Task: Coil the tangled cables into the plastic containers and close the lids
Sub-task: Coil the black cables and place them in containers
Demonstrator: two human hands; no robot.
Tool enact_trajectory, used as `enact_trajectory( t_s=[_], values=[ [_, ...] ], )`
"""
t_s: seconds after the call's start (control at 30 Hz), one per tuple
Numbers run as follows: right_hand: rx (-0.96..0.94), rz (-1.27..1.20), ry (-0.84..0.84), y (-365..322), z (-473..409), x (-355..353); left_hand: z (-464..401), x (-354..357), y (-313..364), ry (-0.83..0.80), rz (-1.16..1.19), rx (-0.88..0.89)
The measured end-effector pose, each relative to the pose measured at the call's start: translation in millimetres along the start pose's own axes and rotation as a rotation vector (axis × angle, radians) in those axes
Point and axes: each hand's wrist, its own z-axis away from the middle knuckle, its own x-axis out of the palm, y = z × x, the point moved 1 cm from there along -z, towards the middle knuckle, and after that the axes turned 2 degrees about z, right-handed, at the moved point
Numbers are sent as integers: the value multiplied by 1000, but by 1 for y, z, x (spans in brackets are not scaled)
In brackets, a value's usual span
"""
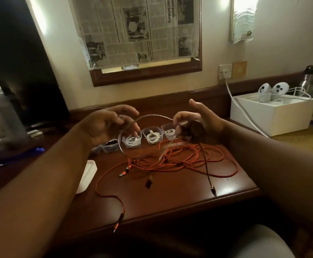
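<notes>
Both hands are raised over the wooden table (170, 194). My right hand (198, 118) pinches a small dark coil of cable (191, 132). A grey cable (152, 116) arcs from there to my left hand (111, 123), which holds its loop; the image is blurred here. A thin dark cable (206, 168) hangs from the right hand down to the table. Tangled orange cables (179, 159) lie on the table. Behind them stand open clear plastic containers: one (131, 141) and another (152, 135) with coiled white cables, a third (168, 130) partly hidden, and one (110, 146) with something dark.
A white box (274, 112) with two white controllers and a white charging lead stands at the right. A white object (88, 174) lies at the table's left edge. A dark screen and a clear bottle (3, 116) stand at the left. A newspaper covers the mirror on the wall.
</notes>
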Motion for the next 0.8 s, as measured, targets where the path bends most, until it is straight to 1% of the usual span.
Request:
enact_trajectory(
  t_s=[0.07,0.17,0.23,0.3,0.47,0.57,0.67,0.73,0.8],
  values=[
    [78,84,-6,-6,4,8,6,4,-7,-5,-111,-171],
    [188,309,27,-11,6,26,9,26,-18,30,-379,-395],
    [210,397,26,-11,6,37,9,43,-23,36,-558,-449],
    [188,418,39,-14,3,49,6,59,-25,63,-632,-418],
    [93,493,122,-36,-4,68,-6,91,-24,138,-478,-242],
    [48,460,194,-43,0,63,-7,95,-22,221,-365,-192],
    [103,480,193,-39,5,57,-9,93,-25,292,-256,-135],
    [165,579,159,-31,8,56,-12,86,-27,415,-131,-56],
    [208,616,134,-23,10,55,-14,76,-27,529,24,7]
  ],
)
